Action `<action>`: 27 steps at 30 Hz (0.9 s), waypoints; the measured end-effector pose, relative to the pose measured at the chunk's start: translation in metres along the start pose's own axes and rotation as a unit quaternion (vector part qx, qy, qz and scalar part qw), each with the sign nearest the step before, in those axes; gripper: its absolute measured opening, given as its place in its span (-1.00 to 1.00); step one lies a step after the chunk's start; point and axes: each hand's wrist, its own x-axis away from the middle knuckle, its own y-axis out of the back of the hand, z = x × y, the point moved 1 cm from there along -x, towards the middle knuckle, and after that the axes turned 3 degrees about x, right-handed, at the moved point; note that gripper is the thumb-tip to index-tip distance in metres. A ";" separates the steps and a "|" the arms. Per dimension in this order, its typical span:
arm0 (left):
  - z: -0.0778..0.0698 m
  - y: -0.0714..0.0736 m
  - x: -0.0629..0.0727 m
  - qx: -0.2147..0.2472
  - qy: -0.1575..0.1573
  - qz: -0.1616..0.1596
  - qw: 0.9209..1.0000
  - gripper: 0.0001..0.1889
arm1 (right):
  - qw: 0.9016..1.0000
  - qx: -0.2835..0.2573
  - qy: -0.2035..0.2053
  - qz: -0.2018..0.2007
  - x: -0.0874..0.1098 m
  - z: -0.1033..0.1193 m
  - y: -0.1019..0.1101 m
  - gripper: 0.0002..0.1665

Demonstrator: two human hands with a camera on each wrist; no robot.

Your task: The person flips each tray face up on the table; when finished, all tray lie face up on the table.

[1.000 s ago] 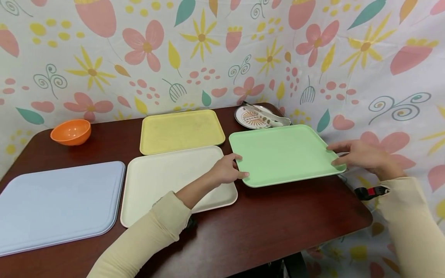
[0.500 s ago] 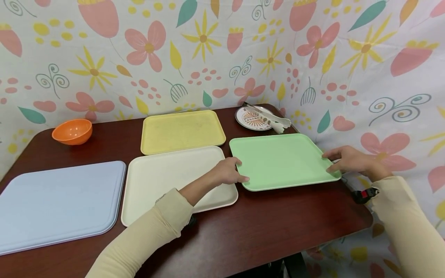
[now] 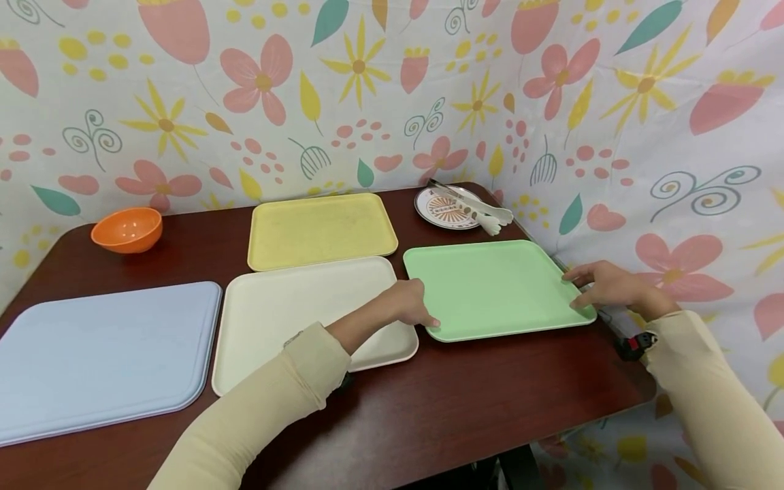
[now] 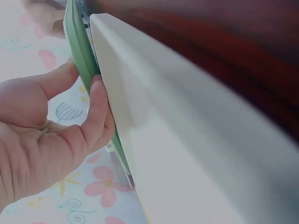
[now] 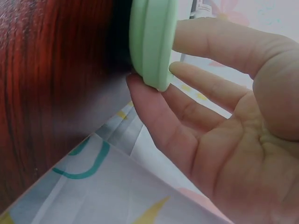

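A green tray (image 3: 496,289) lies low over the right part of the table, between both hands. My left hand (image 3: 407,303) holds its left edge; in the left wrist view the thumb is on the upper side and the fingers (image 4: 96,112) curl at its underside, close beside the cream tray (image 3: 306,306). My right hand (image 3: 609,287) grips the opposite edge. In the right wrist view its fingers (image 5: 154,112) reach under the green rim (image 5: 152,46), and a dark gap shows between tray and tabletop.
A yellow tray (image 3: 321,231) lies behind the cream one, and light blue trays (image 3: 110,354) lie at the left. An orange bowl (image 3: 127,230) stands at the back left. Tongs (image 3: 484,207) rest across a patterned plate (image 3: 444,211) at the back right, near the curtain (image 3: 612,136).
Both hands have brought the green tray down and slightly toward the person. Its far edge has moved away from the plate and tongs, which now show more fully.
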 end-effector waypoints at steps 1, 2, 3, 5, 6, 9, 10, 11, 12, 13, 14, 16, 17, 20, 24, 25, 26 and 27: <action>-0.002 0.000 0.000 -0.013 0.002 0.007 1.000 -0.40 | 1.000 0.003 0.002 -0.001 0.000 0.000 0.000 -0.23; -0.003 0.001 -0.001 -0.025 0.003 0.013 1.000 -0.43 | 1.000 0.004 0.001 -0.003 0.000 0.000 0.000 -0.23; -0.005 0.001 -0.001 -0.033 0.004 0.016 0.999 -0.45 | 1.000 0.004 0.001 -0.004 0.000 0.000 0.000 -0.22; -0.007 0.001 -0.002 -0.044 0.004 0.021 0.999 -0.48 | 1.000 0.005 -0.001 -0.004 0.000 0.001 0.000 -0.21; -0.007 0.002 -0.002 -0.049 0.005 0.022 0.999 -0.50 | 1.000 0.003 -0.002 -0.002 0.000 0.001 0.000 -0.20; -0.009 0.001 -0.005 -0.059 0.006 0.026 0.998 -0.54 | 1.000 -0.003 -0.008 0.007 0.000 0.001 0.000 -0.16; -0.010 0.001 -0.006 -0.060 0.007 0.029 0.998 -0.55 | 1.000 -0.004 -0.010 0.009 0.000 0.001 0.000 -0.16; -0.011 0.001 -0.007 -0.061 0.006 0.031 0.998 -0.57 | 1.000 -0.004 -0.011 0.011 0.000 -0.001 -0.001 -0.15; -0.012 0.000 -0.009 -0.063 0.006 0.034 0.997 -0.58 | 1.000 -0.005 -0.014 0.012 0.000 -0.001 -0.001 -0.15; -0.013 0.000 -0.010 -0.063 0.006 0.038 0.997 -0.59 | 1.000 -0.007 -0.017 0.012 0.000 -0.002 -0.002 -0.15; -0.014 0.000 -0.011 -0.065 0.005 0.041 0.997 -0.59 | 1.000 -0.009 -0.018 0.012 0.000 -0.003 -0.003 -0.15; -0.015 0.001 -0.012 -0.071 0.002 0.051 0.996 -0.60 | 1.000 -0.015 -0.022 0.012 0.000 -0.005 -0.005 -0.16; -0.016 0.002 -0.011 -0.075 0.000 0.057 0.996 -0.60 | 1.000 -0.018 -0.023 0.012 -0.001 -0.006 -0.005 -0.16; -0.016 0.005 -0.009 -0.083 -0.007 0.068 0.994 -0.59 | 0.999 -0.028 -0.024 0.010 -0.002 -0.007 -0.007 -0.17; -0.016 0.011 -0.004 -0.077 -0.016 0.078 0.994 -0.57 | 0.999 -0.035 -0.026 0.005 -0.002 -0.008 -0.009 -0.19; -0.016 0.012 -0.003 -0.075 -0.017 0.079 0.994 -0.56 | 0.999 -0.037 -0.028 0.003 -0.002 -0.008 -0.010 -0.19; -0.017 0.014 -0.002 -0.072 -0.018 0.080 0.994 -0.56 | 0.999 -0.039 -0.027 0.002 -0.001 -0.008 -0.010 -0.19; -0.017 0.015 0.000 -0.068 -0.019 0.081 0.994 -0.55 | 0.999 -0.041 -0.027 0.001 -0.001 -0.008 -0.011 -0.19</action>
